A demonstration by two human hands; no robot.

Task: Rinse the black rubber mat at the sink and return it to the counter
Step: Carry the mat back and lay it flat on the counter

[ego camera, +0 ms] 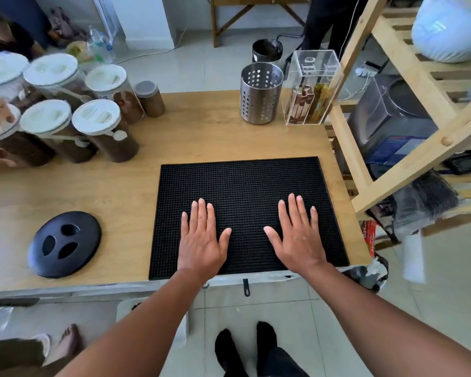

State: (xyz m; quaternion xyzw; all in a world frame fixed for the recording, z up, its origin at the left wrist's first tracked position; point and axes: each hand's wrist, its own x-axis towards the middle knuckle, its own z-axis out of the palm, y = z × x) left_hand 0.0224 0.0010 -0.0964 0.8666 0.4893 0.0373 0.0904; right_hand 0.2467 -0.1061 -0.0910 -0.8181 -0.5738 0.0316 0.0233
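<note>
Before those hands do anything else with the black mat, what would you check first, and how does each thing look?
1. Both hands on the mat: ok; left hand and right hand lie flat on the black rubber mat.
2. Grip taken: not ok; fingers straight, nothing pinched.
3. Mat lying flat on the counter: ok.
4. Nothing standing on the mat: ok.
5. Neighbours clear: ok; black oval lid and metal holder sit apart from it.
6. Sink location: cannot tell, none in view.

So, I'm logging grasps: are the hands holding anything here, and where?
Nothing is held. Left hand and right hand lie flat, fingers straight, on the black rubber mat.
</note>
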